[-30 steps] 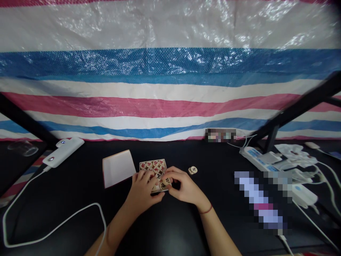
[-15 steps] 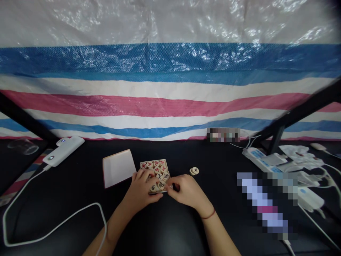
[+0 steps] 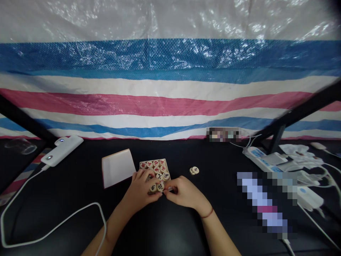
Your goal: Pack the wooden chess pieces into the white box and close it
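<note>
Cream box (image 3: 166,166) on the surface (image 3: 170,227) holds round pieces (image 3: 157,170); my left hand (image 3: 141,188) lies over its left side, my right hand (image 3: 183,191) at its near-right corner. Whether either grip clamps one, I cannot tell.

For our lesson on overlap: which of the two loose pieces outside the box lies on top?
The right piece: its whole face shows, while it covers part of the left piece.
</note>
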`<state>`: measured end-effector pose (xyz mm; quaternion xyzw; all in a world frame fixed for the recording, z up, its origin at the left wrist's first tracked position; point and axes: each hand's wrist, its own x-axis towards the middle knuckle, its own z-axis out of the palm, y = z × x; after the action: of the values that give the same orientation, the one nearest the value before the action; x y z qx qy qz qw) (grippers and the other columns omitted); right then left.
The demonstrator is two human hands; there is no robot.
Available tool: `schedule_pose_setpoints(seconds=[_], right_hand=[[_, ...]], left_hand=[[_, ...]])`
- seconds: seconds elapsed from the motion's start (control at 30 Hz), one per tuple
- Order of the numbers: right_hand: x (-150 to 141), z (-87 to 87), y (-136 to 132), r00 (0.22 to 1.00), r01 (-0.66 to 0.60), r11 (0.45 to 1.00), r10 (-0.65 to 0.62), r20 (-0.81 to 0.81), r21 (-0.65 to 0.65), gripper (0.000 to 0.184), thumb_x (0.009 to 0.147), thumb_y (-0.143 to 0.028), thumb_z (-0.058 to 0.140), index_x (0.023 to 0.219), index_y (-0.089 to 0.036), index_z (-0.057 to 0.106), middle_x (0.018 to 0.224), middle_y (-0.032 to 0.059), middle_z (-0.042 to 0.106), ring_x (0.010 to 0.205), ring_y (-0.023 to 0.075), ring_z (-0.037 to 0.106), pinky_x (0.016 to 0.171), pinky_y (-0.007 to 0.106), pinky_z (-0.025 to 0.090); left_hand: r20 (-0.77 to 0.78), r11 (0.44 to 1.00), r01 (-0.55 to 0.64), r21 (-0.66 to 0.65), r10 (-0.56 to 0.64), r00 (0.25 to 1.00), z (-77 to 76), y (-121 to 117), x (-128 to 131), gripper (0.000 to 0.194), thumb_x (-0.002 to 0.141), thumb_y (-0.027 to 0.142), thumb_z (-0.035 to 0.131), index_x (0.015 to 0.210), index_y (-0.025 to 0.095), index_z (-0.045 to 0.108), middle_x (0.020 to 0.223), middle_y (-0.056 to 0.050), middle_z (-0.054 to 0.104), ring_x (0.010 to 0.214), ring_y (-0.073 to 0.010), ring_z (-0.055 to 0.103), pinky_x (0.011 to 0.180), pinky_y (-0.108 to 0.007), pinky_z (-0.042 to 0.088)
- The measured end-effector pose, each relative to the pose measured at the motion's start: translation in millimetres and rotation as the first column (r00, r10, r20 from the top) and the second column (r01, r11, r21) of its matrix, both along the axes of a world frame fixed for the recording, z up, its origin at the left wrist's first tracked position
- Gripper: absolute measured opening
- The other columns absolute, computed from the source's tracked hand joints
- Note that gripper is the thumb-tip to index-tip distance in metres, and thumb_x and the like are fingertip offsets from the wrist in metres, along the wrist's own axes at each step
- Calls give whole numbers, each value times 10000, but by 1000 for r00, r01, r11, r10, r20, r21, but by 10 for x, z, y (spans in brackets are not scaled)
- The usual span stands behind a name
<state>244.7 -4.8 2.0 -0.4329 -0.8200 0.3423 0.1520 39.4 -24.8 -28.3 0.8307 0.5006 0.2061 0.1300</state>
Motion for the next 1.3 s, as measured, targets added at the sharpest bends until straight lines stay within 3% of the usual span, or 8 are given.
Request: schedule_pose_setpoints(seconds=[0.27,0.37,0.5,0.6,0.7,0.9,1.07,1.3], right_hand=[[19,-33,23,999,5,999,-6,-33,-37,182,792,-177,555,819,-206,733,493,-65,489,439,66,363,488,206,257],[139,-80,85,992,121,993,-121,-32,-6,185,820,-210,524,790,-189,706,506,-53,510,450,78,427,497,207,293],[439,-157,191,888,450,860,-459,-20,242,183,830,-273,508,857,-185,665,744,18,604,627,141,566,616,252,414],[623,-266,235,807,553,772,-590,30,314,341,764,-353,605,1067,-201,640,1101,88,549,834,195,619,717,305,478],[699,-391,257,792,562,787,-601,109,256,406,719,-330,657,1104,-202,635,1158,95,510,885,205,631,756,319,499],[699,-431,313,836,514,835,-539,103,197,197,750,-149,555,897,-172,684,948,74,634,817,190,645,770,306,490],[502,-332,289,870,479,874,-461,-172,82,206,791,-269,610,958,-183,693,937,75,676,793,190,641,735,308,505],[74,-339,146,775,260,899,-413,-479,-353,427,742,-467,722,1057,-180,690,740,16,685,624,137,607,582,254,511]], left_hand=[[-4,1000,3,-24,-3,1000,-29,15,-10,257,713,291,731,961,281,663,1061,-23,580,993,-243,499,820,-378,383],[8,1000,5,-6,-5,1000,-25,9,0,278,716,292,727,985,271,658,1077,-34,581,1004,-253,503,834,-390,392],[55,997,-12,79,7,998,6,47,37,285,762,313,684,1038,250,654,1080,-52,587,1008,-253,509,868,-402,400],[88,989,-46,139,34,996,71,158,76,261,808,328,638,1056,250,657,1082,-57,590,1012,-248,508,881,-402,405],[130,980,-85,180,62,990,165,307,119,237,868,323,570,1075,242,652,1086,-67,590,1004,-236,507,883,-401,411],[216,964,-139,228,89,972,210,392,210,191,894,269,531,1032,238,659,1026,-60,605,970,-214,531,868,-382,435],[198,971,-50,233,3,980,41,241,243,218,901,198,506,1036,244,671,1007,-52,645,957,-206,577,871,-385,462],[249,985,3,174,-47,967,-57,171,301,345,907,302,540,1249,260,564,1153,-66,649,1037,-219,613,908,-380,508]])
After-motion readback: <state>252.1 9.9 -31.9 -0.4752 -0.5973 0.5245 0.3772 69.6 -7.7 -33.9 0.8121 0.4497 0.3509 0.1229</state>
